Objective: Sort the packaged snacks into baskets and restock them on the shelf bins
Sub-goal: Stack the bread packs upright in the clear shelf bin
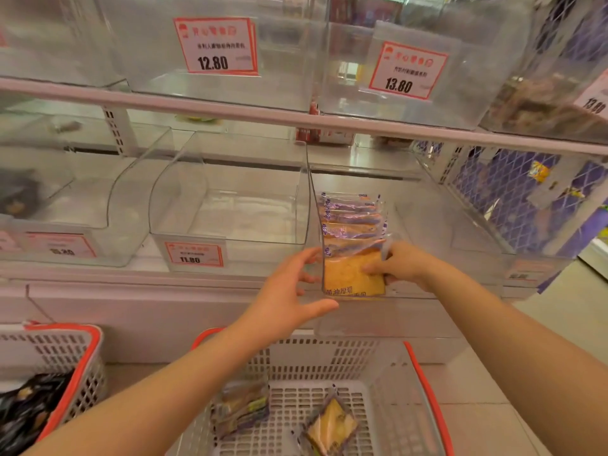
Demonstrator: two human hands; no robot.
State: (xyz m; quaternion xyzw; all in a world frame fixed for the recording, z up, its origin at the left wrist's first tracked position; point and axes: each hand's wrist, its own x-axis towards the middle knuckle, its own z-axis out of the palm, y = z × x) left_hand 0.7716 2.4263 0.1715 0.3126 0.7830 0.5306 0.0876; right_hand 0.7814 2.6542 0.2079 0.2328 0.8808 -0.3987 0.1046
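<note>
1. Head view, only one there is: the snack packs (352, 225) stand on edge in a row inside a clear shelf bin (427, 284), tucked against its left wall, running from the front lip toward the back. The frontmost pack (353, 274) is the yellow bread-looking one, broad face toward the camera, printed text along its bottom edge, long axis roughly up-down.

2. Right hand (401, 263) is in the bin on the right side of that front pack, fingers curled round its right edge, so it's gripping it. Left hand (289, 284) is just outside the bin's left front corner, fingers spread and relaxed, thumb under the front lip. Might be touching the plastic, can't really tell.

3. So the pack lies between the two hands and the right one is nearer. My guess is it just gets squared up with the row.

4. Down below, the white basket with an orange rim (424, 390) has a couple more packs (330, 426) lying flat, so restocking isn't done.
</note>
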